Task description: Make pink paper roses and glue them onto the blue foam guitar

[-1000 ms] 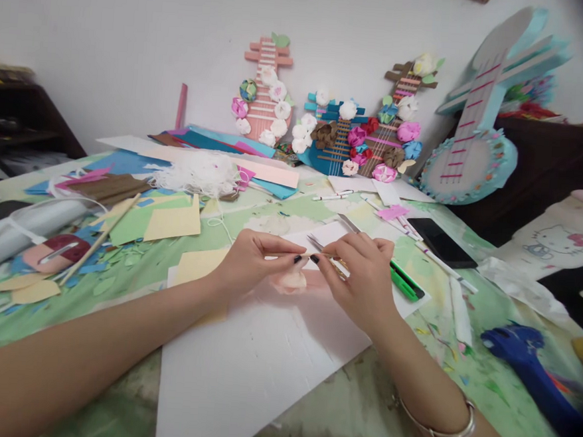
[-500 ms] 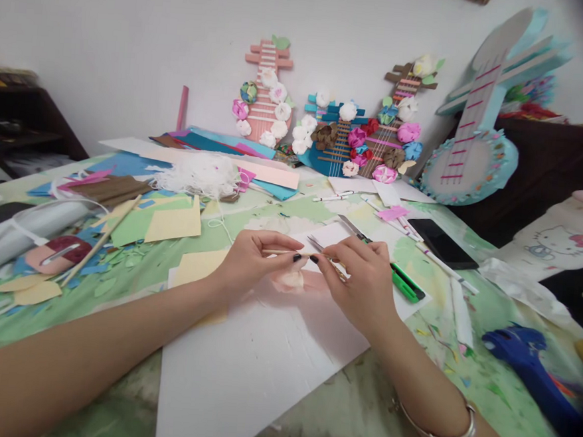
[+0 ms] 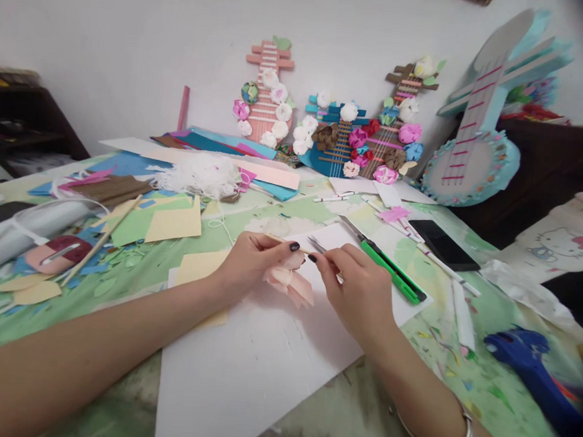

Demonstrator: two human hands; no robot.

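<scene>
Pale pink crepe-like paper hangs just below the fingers of my left hand, above a white sheet. My left hand is closed on a thin stick with the pink paper under its thumb. To the right, my right hand pinches the other end of the stick between thumb and fingers. Scissors lie partly hidden behind the right hand. A green cutter rests on the sheet beyond that hand.
Paper scraps and white yarn lie at the left. Flower-covered paper instruments lean on the wall. A phone and blue glue gun are at the right.
The pink paper now hangs lower and shows more between my hands. My right hand has turned slightly and moved down, uncovering more of the green cutter.
</scene>
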